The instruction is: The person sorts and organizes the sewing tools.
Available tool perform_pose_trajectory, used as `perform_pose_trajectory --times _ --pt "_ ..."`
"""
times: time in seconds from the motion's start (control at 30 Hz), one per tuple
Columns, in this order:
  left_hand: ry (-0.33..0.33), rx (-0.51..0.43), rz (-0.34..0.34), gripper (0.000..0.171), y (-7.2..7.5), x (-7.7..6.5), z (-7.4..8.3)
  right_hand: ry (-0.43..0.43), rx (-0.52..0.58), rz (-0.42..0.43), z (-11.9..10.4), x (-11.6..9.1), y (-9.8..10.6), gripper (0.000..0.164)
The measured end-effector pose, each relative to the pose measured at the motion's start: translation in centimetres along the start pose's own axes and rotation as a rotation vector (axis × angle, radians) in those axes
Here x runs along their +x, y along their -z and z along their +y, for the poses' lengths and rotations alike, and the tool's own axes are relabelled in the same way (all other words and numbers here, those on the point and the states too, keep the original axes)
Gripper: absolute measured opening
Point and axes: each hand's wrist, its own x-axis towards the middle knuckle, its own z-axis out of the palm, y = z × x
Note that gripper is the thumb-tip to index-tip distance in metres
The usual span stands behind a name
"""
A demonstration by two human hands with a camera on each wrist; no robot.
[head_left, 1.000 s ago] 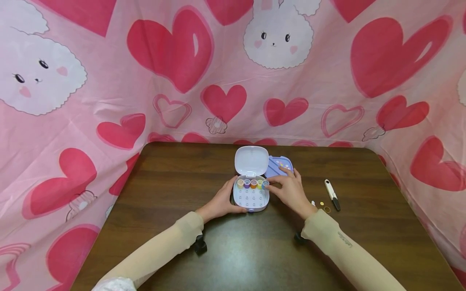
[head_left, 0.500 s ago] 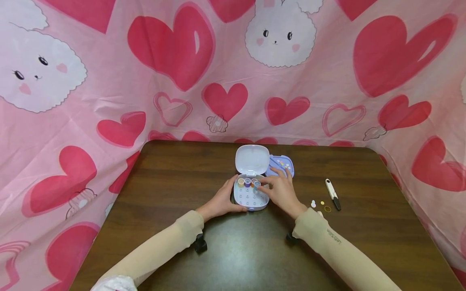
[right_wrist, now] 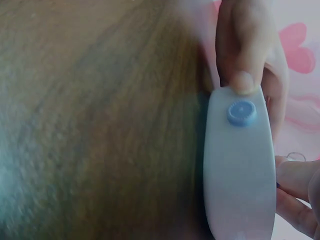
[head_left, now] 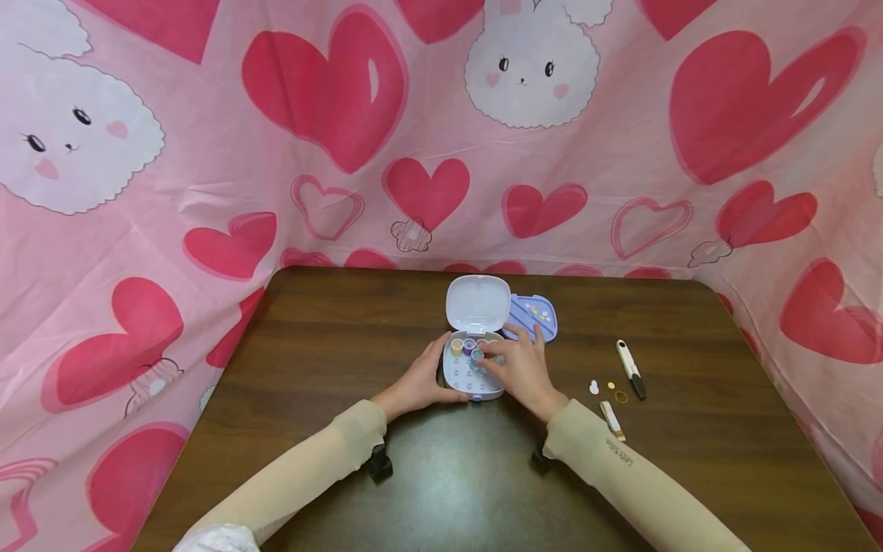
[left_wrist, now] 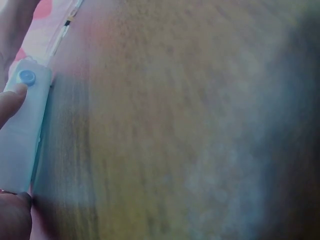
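A small white plastic box [head_left: 454,383] stands at mid-table in the head view, its lid [head_left: 478,303] raised at the back. Inside are rows of short pegs. Cream [head_left: 457,347] and purple [head_left: 470,345] thread spools sit along the back row; those to their right are mostly behind my fingers. My left hand [head_left: 418,383] grips the box's left side, thumb at the front edge. Between thumb and fingertips, my right hand [head_left: 526,369] pinches a blue spool [head_left: 477,356], just in front of the purple one. In the right wrist view the box's front shows a round blue latch [right_wrist: 242,113].
A lilac tray [head_left: 549,331] with small coloured pieces lies behind the box at right. Farther right are a white tool with a dark end [head_left: 631,370], a small white piece [head_left: 594,387], a yellow disc [head_left: 611,385], a ring [head_left: 621,397] and a whitish strip [head_left: 612,421].
My right hand has carried the blue spool leftward from the right end of the back row to in front of the purple spool. The left hand keeps its hold on the box.
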Motion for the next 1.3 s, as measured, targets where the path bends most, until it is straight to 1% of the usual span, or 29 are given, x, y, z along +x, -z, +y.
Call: perform_pose_trajectory --times 0.27,0.43,0.6,0.83,1.0,1.3 --pt "0.009 0.000 -0.002 0.120 0.0 0.0 0.0 0.033 -0.067 0.030 -0.8 0.0 -0.7 0.022" --pt "-0.008 0.001 0.001 0.120 0.0 0.0 -0.2 0.025 -0.086 0.041 -1.3 0.1 -1.3 0.022" --pt "-0.010 0.000 -0.003 0.120 -0.1 0.1 -0.3 0.009 -0.095 0.030 -1.8 0.4 -1.7 0.023" --pt "0.000 -0.002 -0.002 0.120 0.0 0.0 -0.3 0.043 -0.142 0.064 -2.1 0.7 -2.5 0.019" --pt "-0.003 0.003 -0.001 0.120 0.0 0.1 -0.3 0.049 -0.156 0.061 -2.3 0.8 -2.9 0.018" --pt "-0.006 0.004 0.006 0.119 0.0 0.1 -0.3 0.036 -0.171 0.057 -2.5 1.0 -3.3 0.017"
